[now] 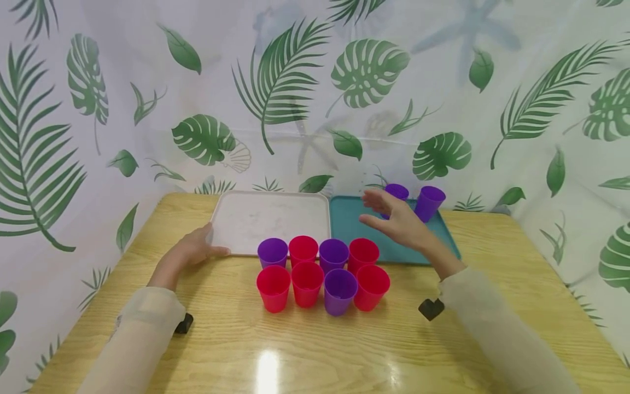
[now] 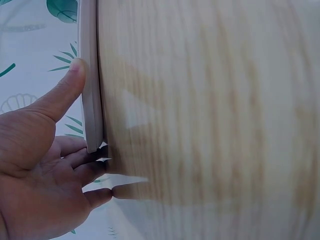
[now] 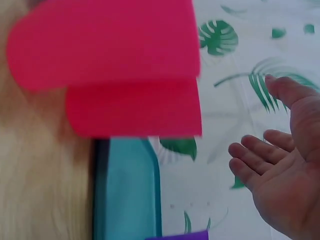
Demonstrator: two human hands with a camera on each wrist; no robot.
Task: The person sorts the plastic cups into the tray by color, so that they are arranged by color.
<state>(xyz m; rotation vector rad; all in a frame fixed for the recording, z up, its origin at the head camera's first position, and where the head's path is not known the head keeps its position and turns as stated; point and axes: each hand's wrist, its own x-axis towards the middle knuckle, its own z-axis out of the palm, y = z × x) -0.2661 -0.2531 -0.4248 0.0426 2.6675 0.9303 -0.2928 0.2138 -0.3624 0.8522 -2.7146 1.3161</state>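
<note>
My left hand (image 1: 194,246) is at the near left corner of a white tray (image 1: 268,219). Its thumb lies along the front edge, with the fingers loosely spread around the tray's end (image 2: 91,110). Over a teal tray (image 1: 403,249) my right hand (image 1: 398,221) hangs in the air with thumb and fingers apart and an empty palm. Two purple cups stand on that tray: one (image 1: 429,203) just beyond the right wrist, the other (image 1: 396,191) partly hidden behind the hand. Red cups (image 3: 135,110) rise beside the right hand in the right wrist view.
Two rows of upright cups stand before the trays, red ones (image 1: 273,287) mixed with purple ones (image 1: 340,293). They overlap the trays' front edges in the head view. Underneath is a wooden table (image 1: 211,350), backed by a leaf-print cloth (image 1: 295,71).
</note>
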